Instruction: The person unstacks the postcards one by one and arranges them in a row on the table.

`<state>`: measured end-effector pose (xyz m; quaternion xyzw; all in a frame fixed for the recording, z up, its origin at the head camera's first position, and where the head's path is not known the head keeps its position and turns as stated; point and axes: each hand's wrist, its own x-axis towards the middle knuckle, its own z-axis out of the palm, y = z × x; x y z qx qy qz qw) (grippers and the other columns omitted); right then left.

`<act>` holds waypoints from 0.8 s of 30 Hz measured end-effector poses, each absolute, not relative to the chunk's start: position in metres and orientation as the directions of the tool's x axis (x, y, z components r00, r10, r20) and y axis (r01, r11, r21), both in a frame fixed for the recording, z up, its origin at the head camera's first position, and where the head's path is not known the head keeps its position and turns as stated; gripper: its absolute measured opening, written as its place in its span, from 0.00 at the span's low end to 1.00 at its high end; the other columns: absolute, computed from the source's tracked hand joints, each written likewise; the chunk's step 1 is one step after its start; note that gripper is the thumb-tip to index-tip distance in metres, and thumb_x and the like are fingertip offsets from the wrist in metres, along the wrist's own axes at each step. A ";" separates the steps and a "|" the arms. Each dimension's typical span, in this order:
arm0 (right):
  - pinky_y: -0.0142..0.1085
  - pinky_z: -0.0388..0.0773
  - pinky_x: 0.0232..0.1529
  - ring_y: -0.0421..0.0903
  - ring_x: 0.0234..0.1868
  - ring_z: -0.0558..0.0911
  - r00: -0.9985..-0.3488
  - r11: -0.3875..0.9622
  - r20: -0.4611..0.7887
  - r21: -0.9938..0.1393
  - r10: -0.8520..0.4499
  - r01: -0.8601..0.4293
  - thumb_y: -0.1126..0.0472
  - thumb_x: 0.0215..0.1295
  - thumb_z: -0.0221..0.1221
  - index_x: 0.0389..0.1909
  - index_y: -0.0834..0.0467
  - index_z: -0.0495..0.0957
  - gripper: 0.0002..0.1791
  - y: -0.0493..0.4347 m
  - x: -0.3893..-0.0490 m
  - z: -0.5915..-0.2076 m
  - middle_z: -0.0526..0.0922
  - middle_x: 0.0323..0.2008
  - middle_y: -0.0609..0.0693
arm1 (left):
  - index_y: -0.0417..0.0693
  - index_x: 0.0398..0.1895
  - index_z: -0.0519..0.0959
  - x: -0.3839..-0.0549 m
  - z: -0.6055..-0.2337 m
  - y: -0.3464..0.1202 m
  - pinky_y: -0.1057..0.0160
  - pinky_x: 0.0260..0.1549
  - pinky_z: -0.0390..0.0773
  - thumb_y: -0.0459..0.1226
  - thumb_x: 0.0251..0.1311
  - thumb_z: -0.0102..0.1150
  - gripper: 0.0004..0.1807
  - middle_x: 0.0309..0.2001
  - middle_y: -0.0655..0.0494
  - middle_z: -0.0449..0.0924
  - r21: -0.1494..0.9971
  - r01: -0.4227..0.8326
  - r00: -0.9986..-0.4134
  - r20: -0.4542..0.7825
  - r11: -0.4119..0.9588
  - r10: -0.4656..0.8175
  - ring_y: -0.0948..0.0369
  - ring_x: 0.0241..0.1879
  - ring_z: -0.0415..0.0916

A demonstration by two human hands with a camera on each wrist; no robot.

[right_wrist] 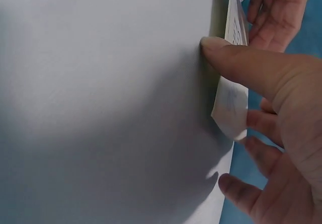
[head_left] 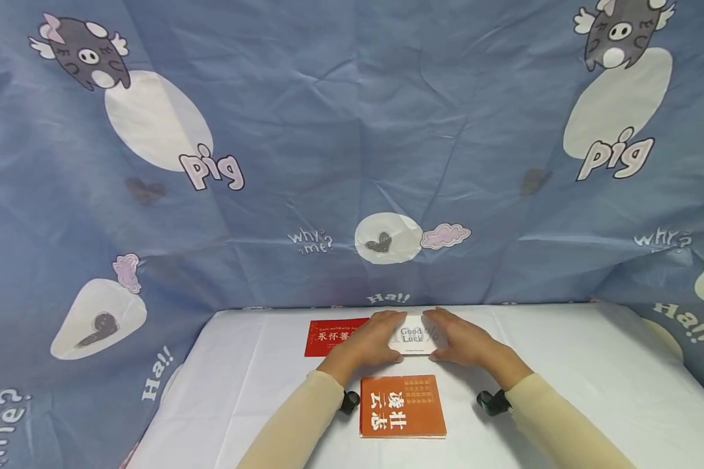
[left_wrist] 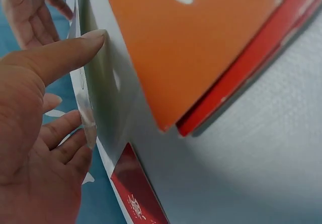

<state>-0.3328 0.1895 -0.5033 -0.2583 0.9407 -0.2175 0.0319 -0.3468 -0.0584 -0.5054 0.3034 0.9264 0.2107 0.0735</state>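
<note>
1. Left arm (head_left: 293,420) and right arm (head_left: 563,420) reach forward, slanting inward toward each other.
2. Left hand (head_left: 371,340) and right hand (head_left: 459,340) face one another, palms inward, a gap between them.
3. Each grips with bent fingers on the far side and its thumb nearer the body.
4. The thumbs point inward, tips apart.

white card (head_left: 412,336): "good luck"; cloth (head_left: 281,130): "pig"
</note>
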 end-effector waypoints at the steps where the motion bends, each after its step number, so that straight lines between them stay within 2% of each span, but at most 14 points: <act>1: 0.60 0.64 0.72 0.69 0.73 0.66 -0.866 0.772 0.044 -0.433 -0.498 -0.466 0.58 0.54 0.79 0.73 0.67 0.67 0.49 0.190 -0.334 -0.504 0.68 0.72 0.71 | 0.48 0.80 0.64 -0.348 -0.506 -0.058 0.58 0.76 0.58 0.39 0.55 0.79 0.50 0.77 0.52 0.66 0.434 0.533 -0.802 -0.015 0.726 0.597 0.54 0.77 0.59; 6: 0.61 0.63 0.73 0.69 0.73 0.67 -0.861 0.758 0.001 -0.475 -0.508 -0.447 0.58 0.54 0.79 0.74 0.67 0.66 0.49 0.193 -0.341 -0.508 0.68 0.72 0.70 | 0.45 0.79 0.66 -0.352 -0.507 -0.059 0.58 0.75 0.61 0.41 0.55 0.80 0.49 0.74 0.51 0.69 0.442 0.524 -0.796 -0.052 0.728 0.604 0.53 0.75 0.63; 13: 0.60 0.61 0.75 0.67 0.74 0.66 -0.874 0.762 -0.068 -0.526 -0.480 -0.378 0.60 0.56 0.78 0.75 0.67 0.64 0.49 0.193 -0.345 -0.509 0.67 0.73 0.68 | 0.46 0.79 0.66 -0.354 -0.508 -0.058 0.57 0.75 0.61 0.42 0.54 0.80 0.49 0.75 0.51 0.69 0.464 0.495 -0.806 -0.071 0.735 0.588 0.53 0.75 0.62; 20: 0.60 0.62 0.74 0.67 0.73 0.68 -0.877 0.749 -0.074 -0.558 -0.475 -0.359 0.59 0.54 0.79 0.75 0.66 0.65 0.50 0.192 -0.343 -0.509 0.69 0.72 0.68 | 0.48 0.80 0.64 -0.354 -0.508 -0.059 0.57 0.74 0.62 0.43 0.52 0.82 0.52 0.75 0.50 0.68 0.472 0.451 -0.830 -0.091 0.758 0.550 0.52 0.75 0.63; 24: 0.61 0.60 0.75 0.69 0.74 0.65 -0.875 0.739 -0.075 -0.574 -0.477 -0.354 0.59 0.54 0.79 0.76 0.66 0.64 0.51 0.194 -0.343 -0.511 0.66 0.74 0.70 | 0.48 0.80 0.63 -0.354 -0.509 -0.059 0.57 0.75 0.61 0.44 0.52 0.82 0.53 0.75 0.50 0.68 0.466 0.452 -0.829 -0.095 0.760 0.552 0.52 0.75 0.63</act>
